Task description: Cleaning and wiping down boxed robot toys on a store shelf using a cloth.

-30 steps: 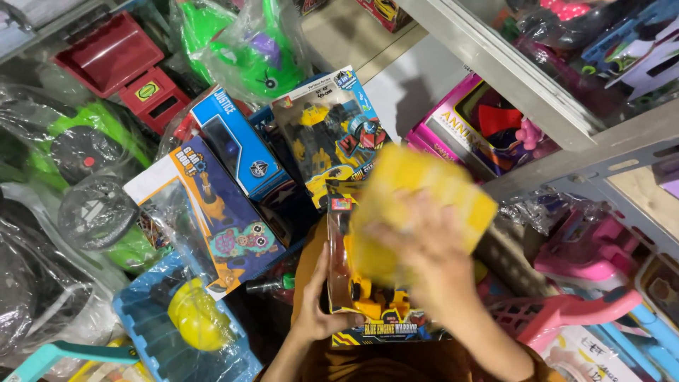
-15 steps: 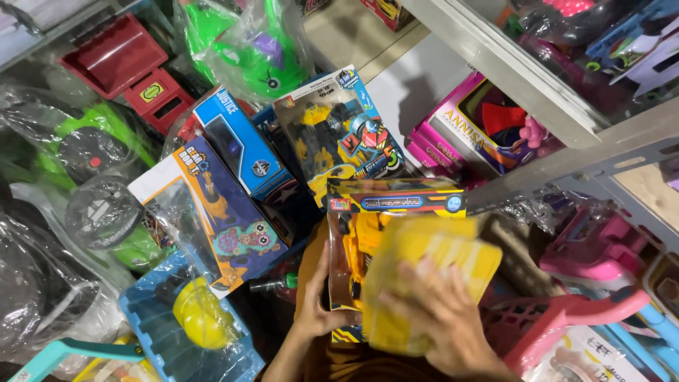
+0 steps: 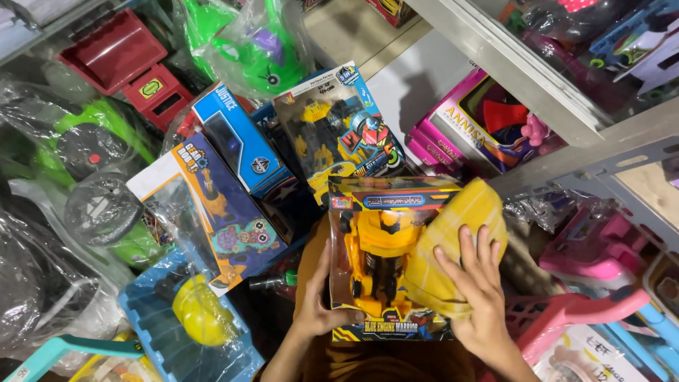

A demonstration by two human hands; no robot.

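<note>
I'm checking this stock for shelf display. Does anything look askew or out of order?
Yes. The boxed toys behind the yellow robot box lie tilted and overlapping in a heap, not in rows. The box itself shows no damage; the right hand presses a yellow cloth on it, the left hand grips its edge.

A blue toy box [image 3: 240,138], a green plastic-wrapped toy [image 3: 258,46] and a pink boxed set [image 3: 470,124] are lying among piled toys.
</note>
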